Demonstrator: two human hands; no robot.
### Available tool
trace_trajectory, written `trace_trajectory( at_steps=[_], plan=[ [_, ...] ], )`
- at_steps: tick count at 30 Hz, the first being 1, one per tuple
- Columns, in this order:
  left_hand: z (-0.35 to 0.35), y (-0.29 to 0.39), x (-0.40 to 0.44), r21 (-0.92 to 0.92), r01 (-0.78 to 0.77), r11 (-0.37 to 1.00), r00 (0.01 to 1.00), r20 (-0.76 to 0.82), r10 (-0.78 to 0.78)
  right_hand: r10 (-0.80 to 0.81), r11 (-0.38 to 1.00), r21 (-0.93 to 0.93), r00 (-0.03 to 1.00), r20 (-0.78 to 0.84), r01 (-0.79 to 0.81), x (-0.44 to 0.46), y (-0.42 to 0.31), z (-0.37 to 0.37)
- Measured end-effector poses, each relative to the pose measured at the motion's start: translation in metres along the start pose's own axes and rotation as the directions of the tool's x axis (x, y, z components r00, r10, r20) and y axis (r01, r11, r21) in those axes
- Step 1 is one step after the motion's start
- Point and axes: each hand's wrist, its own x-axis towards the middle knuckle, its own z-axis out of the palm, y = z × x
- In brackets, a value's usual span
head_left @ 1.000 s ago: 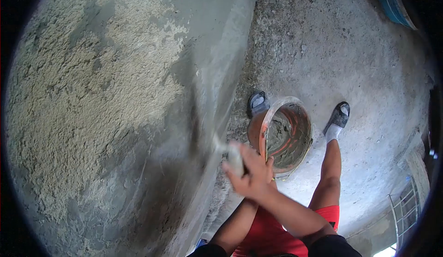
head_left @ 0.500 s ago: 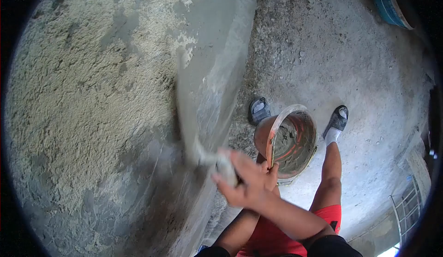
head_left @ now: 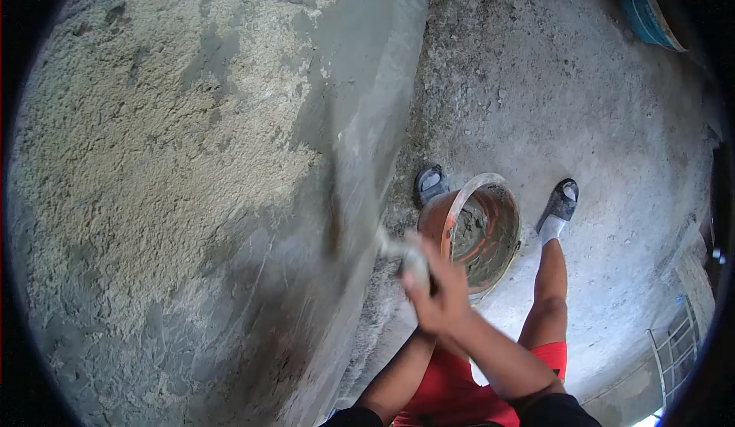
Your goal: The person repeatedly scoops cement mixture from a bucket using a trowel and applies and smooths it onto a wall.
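Note:
My right hand (head_left: 442,289) is closed around the pale handle of a trowel (head_left: 416,266). The trowel's blade is smeared by motion, close to the wet grey mortar on the wall (head_left: 360,136). An orange-brown bucket (head_left: 434,224) with grey mortar (head_left: 478,235) inside hangs tilted between my legs, its pale handle raised. My left forearm (head_left: 398,369) reaches up under my right one toward the bucket; my right hand hides the left hand. Half a second ago the left fingers gripped the bucket's handle, and the bucket stays held up.
Rough, unsmoothed plaster (head_left: 176,121) covers the wall's left part. My feet, in dark sandals (head_left: 563,201), stand on the concrete floor (head_left: 536,82). A blue tub (head_left: 647,15) lies at the upper right, and a metal frame (head_left: 675,350) is at the lower right.
My right hand and the trowel have moved right and slightly up, away from the wall and in front of the bucket's near side. The bucket has shifted only slightly. Mortar now covers more wall.

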Motion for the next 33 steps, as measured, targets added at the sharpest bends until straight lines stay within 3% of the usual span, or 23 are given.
trace_trajectory(
  at_steps=[1,5,8,9,10,11,12,14,16,18,20,22,24,25,27,28,30,32,33],
  plan=[
    [0.0,0.001,0.0,0.021,-0.012,1.0,1.0,0.004,0.012,0.084,0.977,0.201,0.995,-0.054,-0.071,0.017,0.012,0.005],
    [-0.003,0.007,-0.001,0.094,-0.069,0.993,0.998,0.013,0.068,0.206,0.959,0.218,0.974,-0.088,-0.183,0.053,0.037,0.033],
    [-0.003,0.008,-0.004,0.134,-0.074,0.988,0.997,0.025,0.071,0.009,0.957,0.29,0.995,-0.1,0.02,0.055,0.02,0.072],
    [-0.001,0.011,-0.003,0.029,0.022,0.999,0.999,0.04,-0.023,-0.064,0.954,0.281,0.988,-0.139,0.101,0.045,0.007,0.08],
    [0.0,0.015,-0.003,-0.071,0.12,0.99,0.991,0.064,-0.116,-0.095,0.941,0.32,0.993,-0.073,0.113,0.031,-0.007,0.077],
    [-0.004,0.021,0.0,0.071,-0.095,0.993,0.994,0.059,0.091,-0.125,0.926,0.359,0.992,-0.007,0.119,0.018,-0.019,0.075],
    [-0.004,0.018,-0.001,0.071,-0.091,0.993,0.994,0.061,0.087,-0.121,0.927,0.358,0.993,-0.007,0.115,0.012,-0.025,0.07],
    [-0.006,0.013,-0.002,0.024,0.083,0.996,0.989,0.117,-0.086,-0.264,0.853,0.47,0.964,0.015,0.226,0.003,-0.03,0.056],
    [0.0,0.012,-0.008,-0.002,0.071,0.997,0.995,0.073,-0.07,-0.284,0.882,0.385,0.958,-0.023,0.271,0.004,-0.007,0.047],
    [0.0,0.009,-0.008,-0.029,0.049,0.998,0.998,0.026,-0.048,0.18,0.949,0.253,0.982,0.057,-0.189,0.019,0.015,0.04],
    [-0.006,-0.007,-0.006,0.118,-0.094,0.989,0.989,0.125,0.079,0.184,0.945,0.263,0.98,0.073,-0.197,0.033,0.034,0.054],
    [-0.006,-0.003,-0.003,0.066,0.001,0.998,0.988,0.152,-0.011,0.195,0.939,0.272,0.977,0.089,-0.212,0.033,0.033,0.072],
    [-0.006,-0.008,0.0,0.167,-0.278,0.946,0.956,0.145,0.256,0.041,0.963,0.268,0.999,-0.027,-0.032,0.003,0.013,0.094],
    [-0.002,0.022,-0.004,-0.003,0.03,1.0,0.993,0.112,-0.03,0.047,0.963,0.266,0.999,-0.028,-0.037,-0.015,0.006,0.091],
    [-0.001,0.012,0.0,-0.007,0.047,0.999,0.993,0.11,-0.046,0.015,0.895,0.444,0.998,0.057,-0.038,-0.045,-0.003,0.076],
    [-0.002,0.009,0.001,-0.008,0.062,0.998,0.993,0.099,-0.061,0.016,0.895,0.444,0.998,0.057,-0.04,-0.048,0.004,0.069],
    [-0.002,0.021,-0.004,-0.002,0.034,0.999,0.995,0.09,-0.034,0.067,0.913,0.396,0.994,0.088,-0.097,-0.047,0.022,0.056],
    [-0.001,0.008,-0.002,-0.001,-0.008,1.0,0.996,0.085,0.008,0.337,0.875,0.34,0.938,0.086,-0.345,0.003,0.028,0.039],
    [0.0,-0.025,0.003,0.159,-0.231,0.96,0.973,0.018,0.231,0.278,0.901,0.345,0.96,0.007,-0.264,0.032,0.047,0.045]
  ],
)
